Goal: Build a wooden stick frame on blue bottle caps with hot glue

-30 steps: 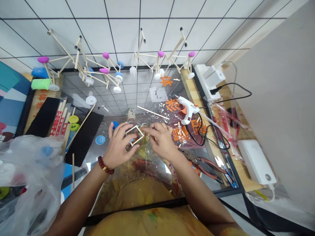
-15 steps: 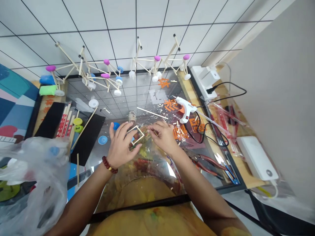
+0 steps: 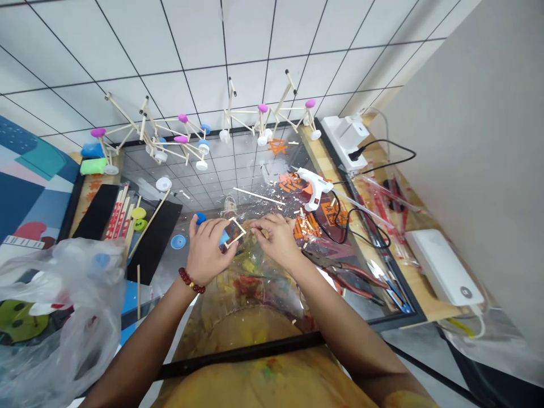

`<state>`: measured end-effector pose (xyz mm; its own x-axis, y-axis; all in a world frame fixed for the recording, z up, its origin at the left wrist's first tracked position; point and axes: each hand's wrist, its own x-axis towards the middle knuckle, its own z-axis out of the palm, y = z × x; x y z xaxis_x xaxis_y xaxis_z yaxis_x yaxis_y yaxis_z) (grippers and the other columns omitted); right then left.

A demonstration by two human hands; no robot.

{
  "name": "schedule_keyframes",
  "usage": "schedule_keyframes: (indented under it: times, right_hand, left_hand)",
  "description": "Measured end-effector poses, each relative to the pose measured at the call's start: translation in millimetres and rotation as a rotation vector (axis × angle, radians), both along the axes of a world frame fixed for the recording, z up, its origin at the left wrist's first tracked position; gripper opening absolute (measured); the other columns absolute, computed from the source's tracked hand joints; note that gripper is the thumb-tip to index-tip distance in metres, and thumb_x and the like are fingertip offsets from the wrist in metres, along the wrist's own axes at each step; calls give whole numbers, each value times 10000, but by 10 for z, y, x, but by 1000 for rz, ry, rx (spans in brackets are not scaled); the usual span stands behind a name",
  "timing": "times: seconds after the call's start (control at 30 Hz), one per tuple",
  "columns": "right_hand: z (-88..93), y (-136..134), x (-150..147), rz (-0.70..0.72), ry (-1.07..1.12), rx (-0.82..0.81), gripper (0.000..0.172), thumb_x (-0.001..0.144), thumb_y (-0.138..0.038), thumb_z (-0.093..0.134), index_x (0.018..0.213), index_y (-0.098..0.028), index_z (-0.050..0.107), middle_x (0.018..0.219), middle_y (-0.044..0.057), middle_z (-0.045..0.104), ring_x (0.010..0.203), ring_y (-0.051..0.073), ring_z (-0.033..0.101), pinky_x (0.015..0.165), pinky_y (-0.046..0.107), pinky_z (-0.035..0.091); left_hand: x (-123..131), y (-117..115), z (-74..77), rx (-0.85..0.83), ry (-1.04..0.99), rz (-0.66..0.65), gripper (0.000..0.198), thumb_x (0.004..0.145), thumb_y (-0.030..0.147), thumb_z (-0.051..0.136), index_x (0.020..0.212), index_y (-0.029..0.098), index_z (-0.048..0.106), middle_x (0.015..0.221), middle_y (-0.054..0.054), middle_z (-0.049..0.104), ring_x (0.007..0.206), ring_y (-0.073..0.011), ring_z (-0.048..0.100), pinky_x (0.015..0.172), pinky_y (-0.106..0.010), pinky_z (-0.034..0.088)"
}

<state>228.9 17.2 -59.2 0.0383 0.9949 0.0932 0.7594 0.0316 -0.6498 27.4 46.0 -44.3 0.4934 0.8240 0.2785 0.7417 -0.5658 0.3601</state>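
My left hand (image 3: 207,249) is closed around a small square frame of pale wooden sticks (image 3: 239,226), thumb below and fingers above; its left side is hidden under the fingers. Just right of the frame, apart from it, my right hand (image 3: 278,241) makes a pinch with thumb and forefinger. Whatever lies between those fingertips is too small to make out. A blue ball (image 3: 200,217) and a blue round cap (image 3: 178,242) are beside my left hand. Beyond my right hand lies a white glue gun (image 3: 314,186) with its nozzle pointing up-left.
Stick models with wheels (image 3: 272,122) line the tiled wall. Pliers (image 3: 346,271) and blue-handled scissors (image 3: 397,294) lie at right, near a power strip (image 3: 340,139) and cables. Wooden sticks (image 3: 121,212), black sheets (image 3: 155,249) and a plastic bag (image 3: 89,283) occupy the left.
The camera view has shifted slightly, so the wall models appear lower. My left hand still holds the frame, and my right hand stays pinched close by it.
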Motion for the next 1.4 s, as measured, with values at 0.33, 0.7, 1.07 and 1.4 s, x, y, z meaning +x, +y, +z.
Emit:
schedule_keyframes:
  times: [0.33, 0.7, 1.07, 1.4]
  right_hand:
    - [307, 353, -199, 47, -209, -183, 179, 860, -384, 659, 808, -236, 744, 882, 35, 750, 898, 228, 615, 816, 375, 248]
    - [313, 485, -248, 84, -161, -319, 154, 795, -279, 612, 734, -219, 739, 752, 14, 743, 761, 190, 628, 847, 372, 298]
    - [119, 351, -42, 19, 384, -138, 119, 732, -262, 603, 673, -191, 677, 679, -13, 663, 682, 145, 586, 702, 257, 413]
    - [100, 245, 33, 20, 811, -90, 139, 754, -330, 648, 729, -196, 620, 724, 4, 670, 661, 141, 581, 647, 257, 428]
  left_hand:
    - [-3, 3, -11, 31, -7, 112, 445, 850, 485, 625, 1183, 191, 617, 1167, -121, 668, 1144, -315, 574, 1175, -555, 199]
    - [32, 222, 291, -168, 134, 216, 235, 874, 349, 585, 982, 220, 748, 964, -76, 733, 980, -305, 634, 882, -442, 426]
    - [232, 469, 327, -339, 283, 153, 171, 789, 210, 573, 775, 205, 744, 837, -105, 754, 830, -299, 688, 698, -367, 435]
    - [64, 348, 173, -664, -442, 181, 193, 743, 365, 664, 756, 177, 709, 714, -38, 720, 648, -175, 641, 600, -267, 467]
